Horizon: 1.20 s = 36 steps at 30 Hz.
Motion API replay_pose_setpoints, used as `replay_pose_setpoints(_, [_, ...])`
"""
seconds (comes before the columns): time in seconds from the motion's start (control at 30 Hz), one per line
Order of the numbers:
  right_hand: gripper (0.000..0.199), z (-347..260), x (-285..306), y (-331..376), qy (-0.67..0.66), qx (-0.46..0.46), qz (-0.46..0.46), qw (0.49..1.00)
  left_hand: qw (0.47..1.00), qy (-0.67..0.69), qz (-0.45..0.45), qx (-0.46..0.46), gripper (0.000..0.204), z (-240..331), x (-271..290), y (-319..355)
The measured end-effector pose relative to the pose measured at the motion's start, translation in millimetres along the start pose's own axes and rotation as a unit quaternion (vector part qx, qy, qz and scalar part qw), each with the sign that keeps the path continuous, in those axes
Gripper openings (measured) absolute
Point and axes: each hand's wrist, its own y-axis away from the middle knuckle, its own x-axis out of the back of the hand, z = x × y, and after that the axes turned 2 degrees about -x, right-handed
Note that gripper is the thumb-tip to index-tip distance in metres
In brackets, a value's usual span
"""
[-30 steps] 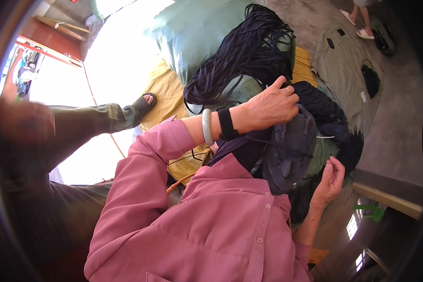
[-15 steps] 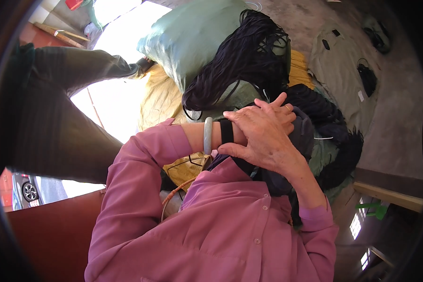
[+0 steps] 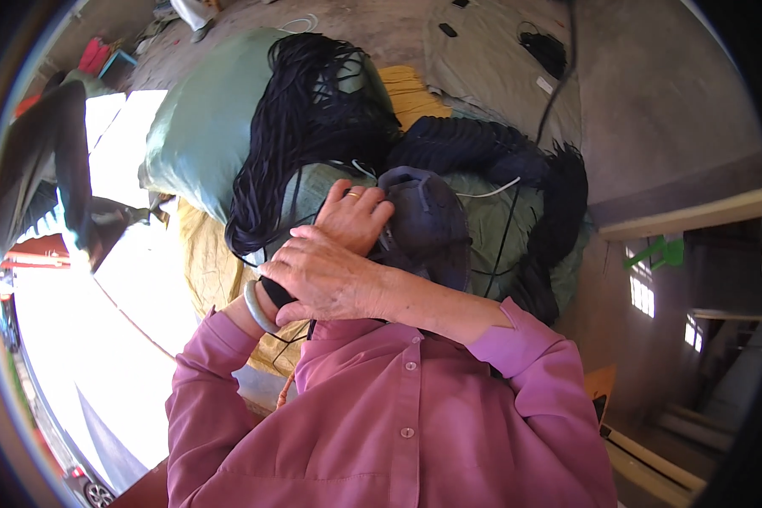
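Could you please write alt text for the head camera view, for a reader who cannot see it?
A person in a pink shirt crosses both hands in front of the chest: the right hand lies over the left wrist, by a pale bangle, while the left hand rests on a dark cap. Beyond lie bundles of black cord on green sacks.

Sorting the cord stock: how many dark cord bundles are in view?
2: one large bundle draped over the green sack, another right of the hands; more may be hidden.
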Motion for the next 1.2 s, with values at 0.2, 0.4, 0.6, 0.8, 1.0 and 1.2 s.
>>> replay_pose_setpoints(0.2, [0.059,4,32,37,0.043,-0.035,0.137,0.989,0.980,0.131,0.076,0.126,0.035,15,6,13])
replay_pose_setpoints(0.4, [0.033,15,77,127,-0.093,-0.214,0.282,0.931,0.940,0.267,0.101,0.189,0.018,8,-18,6])
replay_pose_setpoints(0.6, [0.025,13,50,207,-0.163,-0.398,0.358,0.829,0.933,0.256,0.110,0.228,0.023,10,-15,-1])
replay_pose_setpoints(0.8, [0.026,16,15,231,-0.144,-0.439,0.342,0.818,0.937,0.245,0.125,0.215,0.022,12,-24,14])
replay_pose_setpoints(1.0, [0.033,31,-5,238,-0.159,-0.449,0.377,0.794,0.940,0.240,0.114,0.213,0.026,18,-17,12])
replay_pose_setpoints(1.2, [0.048,33,-7,232,-0.227,-0.465,0.380,0.767,0.944,0.232,0.118,0.201,0.028,14,-10,9])
